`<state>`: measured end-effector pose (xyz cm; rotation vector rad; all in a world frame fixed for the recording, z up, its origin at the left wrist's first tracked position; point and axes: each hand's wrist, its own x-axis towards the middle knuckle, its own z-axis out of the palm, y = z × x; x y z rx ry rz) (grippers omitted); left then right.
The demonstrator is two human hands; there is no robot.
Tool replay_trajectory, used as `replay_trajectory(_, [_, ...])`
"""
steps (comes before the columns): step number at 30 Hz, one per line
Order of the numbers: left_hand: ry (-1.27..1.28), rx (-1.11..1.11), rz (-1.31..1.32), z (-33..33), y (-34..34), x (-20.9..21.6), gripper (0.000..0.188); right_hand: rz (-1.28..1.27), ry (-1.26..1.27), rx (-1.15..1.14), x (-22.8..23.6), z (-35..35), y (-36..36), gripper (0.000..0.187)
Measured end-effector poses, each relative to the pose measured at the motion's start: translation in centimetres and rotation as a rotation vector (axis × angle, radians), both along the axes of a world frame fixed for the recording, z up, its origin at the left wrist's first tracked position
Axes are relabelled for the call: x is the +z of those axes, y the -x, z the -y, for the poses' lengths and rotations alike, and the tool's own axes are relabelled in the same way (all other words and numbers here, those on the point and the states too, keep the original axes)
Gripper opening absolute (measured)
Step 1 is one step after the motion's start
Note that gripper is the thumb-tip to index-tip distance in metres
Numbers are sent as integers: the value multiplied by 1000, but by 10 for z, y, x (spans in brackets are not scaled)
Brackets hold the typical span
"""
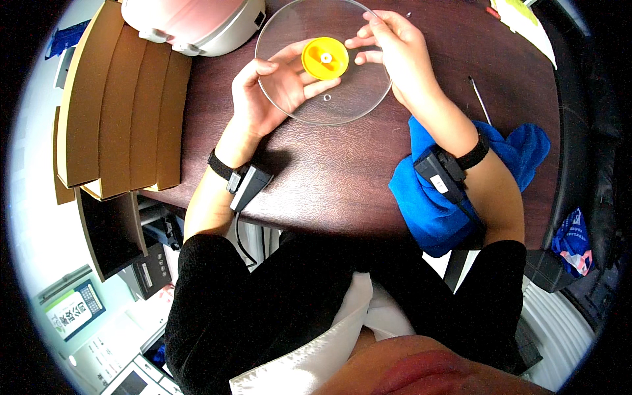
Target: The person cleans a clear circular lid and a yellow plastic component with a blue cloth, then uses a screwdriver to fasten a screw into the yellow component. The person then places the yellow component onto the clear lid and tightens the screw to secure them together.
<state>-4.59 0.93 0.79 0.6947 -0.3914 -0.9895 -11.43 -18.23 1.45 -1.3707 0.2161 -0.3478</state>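
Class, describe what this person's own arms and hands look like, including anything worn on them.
Both the left hand and right hand are gloveless. Black wristbands carry dark boxes: the left one has a dark cable below it, the right one bears a small white label. Black sleeves leave the forearms bare.

Knob [325,59] at middle of lid [362,92], cloth [421,214] on table [322,178] at right, rod [480,100] behind it
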Motion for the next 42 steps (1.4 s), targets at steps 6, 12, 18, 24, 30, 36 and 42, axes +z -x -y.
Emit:
replay_trajectory(6, [-8, -5, -4, 0, 1, 0, 67, -6, 8, -1, 0, 0, 0, 28])
replay_trajectory(12, [-42, 25, -13, 2, 2, 3, 73, -2, 6, 8, -3, 0, -1, 27])
replay_trajectory(18, [5, 11, -38, 1, 0, -1, 68, -16, -75, 45, -8, 4, -6, 27])
replay_trajectory(24, [-22, 81, -53, -4, -3, 3, 67, -141, 266, -178, -18, 33, -24, 28])
replay_trajectory(30, [52, 67, -94, -5, -7, 2, 66, -151, 966, -451, -41, 86, -44, 23])
replay_trajectory(36, [61, 80, -86, -7, -4, 7, 69, -302, 1111, -439, -47, 103, -52, 19])
replay_trajectory(42, [81, 78, -97, -8, -5, 6, 70, -351, 1067, -429, -44, 103, -52, 17])
